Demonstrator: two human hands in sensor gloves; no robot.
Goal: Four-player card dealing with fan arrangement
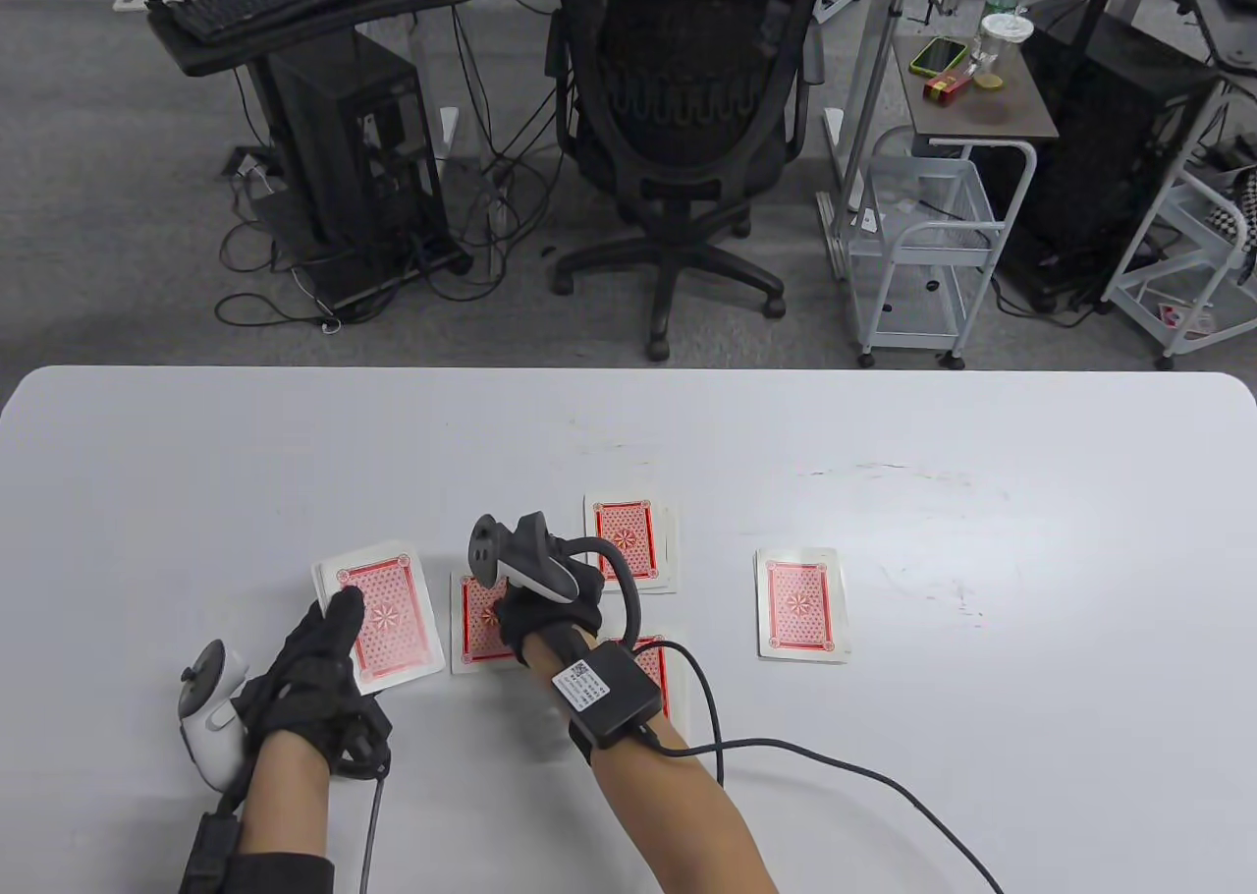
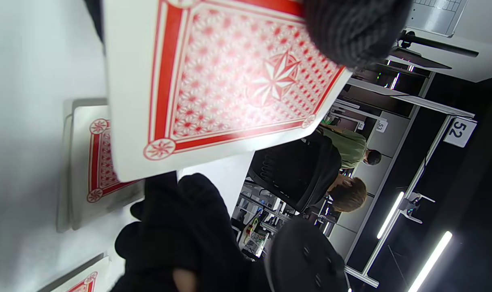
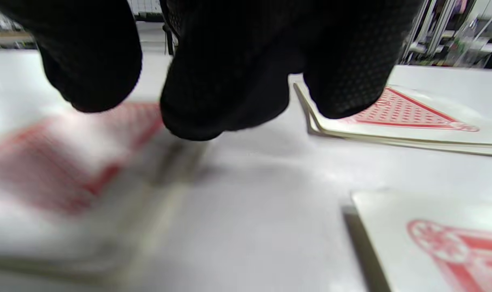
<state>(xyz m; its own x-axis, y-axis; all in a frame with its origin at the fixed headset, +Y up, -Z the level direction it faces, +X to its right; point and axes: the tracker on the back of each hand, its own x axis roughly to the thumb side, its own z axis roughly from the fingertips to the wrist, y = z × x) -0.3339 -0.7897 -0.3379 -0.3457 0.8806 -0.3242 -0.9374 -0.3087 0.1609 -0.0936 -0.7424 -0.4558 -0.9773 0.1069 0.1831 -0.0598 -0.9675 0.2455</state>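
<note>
My left hand (image 1: 314,658) grips the red-backed deck (image 1: 388,629) at the table's near left, thumb (image 2: 351,28) pressed on the top card (image 2: 229,81). My right hand (image 1: 520,609) hovers palm-down over a small face-down pile (image 1: 476,629) just right of the deck. In the right wrist view its fingertips (image 3: 213,101) hang just above a blurred red card (image 3: 59,170), and nothing shows pinched between them. Three other face-down piles lie around: a far one (image 1: 628,540), a right one (image 1: 800,604), and a near one (image 1: 656,673) partly hidden under my right wrist.
The white table (image 1: 982,462) stretches wide to the right and back. A black cable (image 1: 835,766) trails from my right wrist across the near table. Beyond the far edge stand an office chair (image 1: 678,128) and a white trolley (image 1: 923,246).
</note>
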